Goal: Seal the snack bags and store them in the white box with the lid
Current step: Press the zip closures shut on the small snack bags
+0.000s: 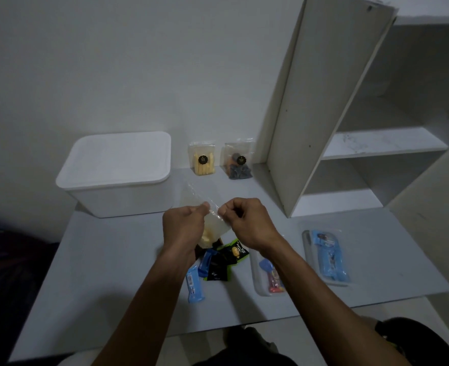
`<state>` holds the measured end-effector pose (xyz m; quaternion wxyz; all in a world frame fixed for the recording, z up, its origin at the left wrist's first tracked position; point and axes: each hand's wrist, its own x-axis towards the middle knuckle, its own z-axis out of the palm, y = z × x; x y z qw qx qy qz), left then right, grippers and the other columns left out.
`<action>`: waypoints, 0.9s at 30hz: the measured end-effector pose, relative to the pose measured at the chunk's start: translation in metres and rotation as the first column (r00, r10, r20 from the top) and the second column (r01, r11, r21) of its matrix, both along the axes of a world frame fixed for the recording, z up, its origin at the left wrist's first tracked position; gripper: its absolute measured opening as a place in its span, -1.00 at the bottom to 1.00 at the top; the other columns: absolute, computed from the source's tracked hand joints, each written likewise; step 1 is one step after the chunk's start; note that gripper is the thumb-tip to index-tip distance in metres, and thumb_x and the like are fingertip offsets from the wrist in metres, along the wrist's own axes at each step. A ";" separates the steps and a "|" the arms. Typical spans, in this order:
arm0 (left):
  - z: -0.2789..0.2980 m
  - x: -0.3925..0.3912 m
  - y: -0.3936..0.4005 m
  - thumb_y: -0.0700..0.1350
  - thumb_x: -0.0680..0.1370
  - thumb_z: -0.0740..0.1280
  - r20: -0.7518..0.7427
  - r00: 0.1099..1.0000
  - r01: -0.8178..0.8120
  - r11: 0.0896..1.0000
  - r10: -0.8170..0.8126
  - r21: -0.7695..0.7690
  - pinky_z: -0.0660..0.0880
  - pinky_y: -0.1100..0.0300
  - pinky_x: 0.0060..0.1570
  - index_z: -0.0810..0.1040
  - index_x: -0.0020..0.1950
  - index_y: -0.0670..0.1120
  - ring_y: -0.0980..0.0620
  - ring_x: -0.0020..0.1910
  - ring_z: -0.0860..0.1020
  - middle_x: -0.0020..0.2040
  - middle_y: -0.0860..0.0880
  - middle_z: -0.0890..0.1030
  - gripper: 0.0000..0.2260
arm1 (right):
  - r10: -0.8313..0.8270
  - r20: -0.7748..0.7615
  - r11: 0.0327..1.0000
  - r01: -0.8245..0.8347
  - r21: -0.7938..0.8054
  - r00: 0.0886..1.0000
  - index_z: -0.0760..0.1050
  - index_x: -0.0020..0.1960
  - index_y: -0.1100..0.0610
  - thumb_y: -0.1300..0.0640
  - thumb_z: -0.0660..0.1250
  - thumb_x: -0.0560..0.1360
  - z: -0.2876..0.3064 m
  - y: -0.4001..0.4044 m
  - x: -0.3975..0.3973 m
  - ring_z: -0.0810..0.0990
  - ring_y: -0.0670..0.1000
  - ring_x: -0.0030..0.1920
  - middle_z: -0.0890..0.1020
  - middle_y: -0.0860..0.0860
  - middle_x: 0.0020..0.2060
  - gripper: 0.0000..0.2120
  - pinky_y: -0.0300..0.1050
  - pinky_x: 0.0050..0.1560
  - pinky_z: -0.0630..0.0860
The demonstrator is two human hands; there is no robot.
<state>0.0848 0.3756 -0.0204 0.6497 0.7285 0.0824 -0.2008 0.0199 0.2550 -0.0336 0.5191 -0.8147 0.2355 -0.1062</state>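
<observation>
Both hands hold a clear snack bag (212, 223) with pale yellow pieces at its bottom, raised above the table's middle. My left hand (182, 223) pinches the bag's top edge from the left, and my right hand (247, 220) pinches it from the right. The white box (117, 191) with its lid (117, 157) on stands at the back left. Two sealed bags stand against the wall: one with yellow sticks (203, 159) and one with dark and orange snacks (238, 162).
Under my hands lie small wrapped snacks, black-green (228, 260) and blue (193, 283). Two clear trays sit at the right, one with a red item (269, 278) and one with blue packets (327, 257). A white shelf unit (323, 114) rises at the back right.
</observation>
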 end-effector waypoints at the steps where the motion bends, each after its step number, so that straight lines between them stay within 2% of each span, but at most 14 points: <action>1: -0.001 0.001 0.002 0.02 0.50 0.46 0.029 0.999 -0.024 1.000 0.024 0.001 0.63 -0.06 -0.10 0.68 -0.16 -0.15 -0.13 -0.14 0.66 -0.20 -0.13 0.69 -0.77 | 0.027 -0.002 0.999 -0.027 -0.022 1.000 0.66 -0.08 0.14 0.11 0.37 0.56 0.004 -0.004 -0.002 0.61 -0.15 -0.23 0.70 -0.04 -0.22 -0.86 -0.28 -0.17 0.52; 2: -0.002 0.004 0.004 0.06 0.52 0.43 0.075 0.996 -0.053 0.999 0.053 0.008 0.61 0.02 -0.13 0.68 -0.11 -0.11 -0.06 -0.12 0.65 -0.16 -0.09 0.69 -0.77 | 0.055 -0.010 0.998 -0.056 -0.041 0.998 0.66 -0.09 0.11 0.11 0.36 0.57 0.009 -0.010 -0.004 0.60 -0.17 -0.24 0.68 -0.08 -0.24 -0.87 -0.29 -0.16 0.51; 4: -0.003 0.012 0.011 0.06 0.57 0.37 0.198 0.977 -0.078 0.997 0.074 0.012 0.48 0.20 -0.15 0.62 0.10 -0.03 0.08 -0.02 0.58 0.04 -0.02 0.64 -0.79 | 0.122 -0.038 0.991 -0.123 -0.046 0.992 0.63 -0.12 0.03 0.09 0.35 0.58 0.022 -0.023 -0.009 0.57 -0.17 -0.25 0.64 -0.12 -0.27 -0.87 -0.26 -0.18 0.49; 6: -0.006 0.025 0.017 0.02 0.59 0.34 0.303 0.952 0.025 0.999 -0.031 0.024 0.43 0.28 -0.13 0.56 0.24 0.07 0.10 0.09 0.53 0.18 0.02 0.56 -0.77 | 0.191 -0.075 0.981 -0.193 -0.024 0.979 0.59 -0.13 -0.02 0.11 0.31 0.59 0.036 -0.035 -0.013 0.56 -0.18 -0.22 0.63 -0.14 -0.26 -0.85 -0.29 -0.20 0.45; 8: -0.005 0.033 0.020 0.00 0.59 0.36 0.375 0.912 0.162 0.986 -0.165 0.040 0.47 0.24 -0.07 0.58 0.22 0.13 0.14 0.10 0.53 0.16 0.06 0.57 -0.79 | 0.245 -0.112 0.968 -0.249 -0.023 0.963 0.60 -0.09 0.02 0.17 0.28 0.61 0.049 -0.046 -0.016 0.57 -0.20 -0.19 0.64 -0.11 -0.20 -0.84 -0.39 -0.25 0.44; 10: -0.005 0.036 0.019 -0.03 0.56 0.39 0.417 0.887 0.212 0.977 -0.198 0.013 0.48 0.19 0.00 0.64 0.07 0.13 0.15 0.06 0.56 0.08 0.10 0.64 -0.89 | 0.271 -0.127 0.960 -0.277 -0.032 0.954 0.62 -0.04 0.11 0.21 0.28 0.60 0.059 -0.053 -0.017 0.58 -0.19 -0.19 0.66 -0.07 -0.17 -0.86 -0.45 -0.29 0.45; 12: -0.005 0.036 0.017 -0.04 0.53 0.43 0.416 0.892 0.209 0.977 -0.175 -0.038 0.49 0.17 0.08 0.66 -0.06 0.12 0.14 0.03 0.60 -0.02 0.11 0.69 -0.95 | 0.268 -0.116 0.962 -0.273 -0.031 0.956 0.64 -0.01 0.15 0.19 0.30 0.60 0.062 -0.058 -0.016 0.60 -0.16 -0.16 0.68 -0.02 -0.13 -0.86 -0.41 -0.26 0.48; 16: -0.008 0.036 0.015 -0.05 0.52 0.44 0.319 0.942 0.153 0.981 -0.109 -0.117 0.50 0.13 0.10 0.67 -0.13 0.11 0.23 -0.05 0.59 -0.15 0.22 0.69 -0.94 | 0.147 -0.020 0.986 -0.145 0.076 0.989 0.64 0.07 0.09 0.01 0.37 0.55 0.048 -0.063 -0.021 0.63 -0.03 0.00 0.69 0.01 -0.03 -0.81 -0.11 -0.06 0.60; 18: -0.011 0.036 0.015 -0.06 0.53 0.44 0.272 0.959 0.124 0.983 -0.083 -0.137 0.50 0.12 0.12 0.67 -0.11 0.09 0.23 -0.05 0.58 -0.16 0.21 0.68 -0.95 | 0.055 0.029 0.996 -0.057 0.074 0.998 0.64 0.05 0.04 0.00 0.42 0.51 0.032 -0.061 -0.025 0.63 -0.03 -0.01 0.69 0.00 -0.04 -0.83 -0.11 -0.07 0.61; 22: -0.016 0.037 0.011 -0.05 0.54 0.42 0.247 0.966 0.113 0.985 -0.078 -0.128 0.51 0.14 0.05 0.68 -0.05 0.06 0.20 -0.06 0.58 -0.14 0.17 0.66 -0.96 | -0.137 0.164 0.985 0.118 0.126 0.977 0.64 -0.01 0.10 0.08 0.41 0.53 0.004 -0.053 -0.024 0.61 -0.12 -0.21 0.68 -0.01 -0.17 -0.89 -0.19 -0.21 0.61; 27: -0.031 0.054 -0.004 -0.06 0.56 0.40 0.283 0.954 0.134 0.985 -0.098 -0.110 0.52 0.25 -0.16 0.67 0.02 -0.02 0.14 -0.16 0.57 -0.13 0.08 0.66 -0.91 | -0.180 0.210 0.971 0.140 0.192 0.961 0.64 -0.03 0.13 0.12 0.40 0.54 -0.007 -0.063 -0.002 0.61 -0.11 -0.25 0.67 -0.01 -0.23 -0.91 -0.18 -0.23 0.62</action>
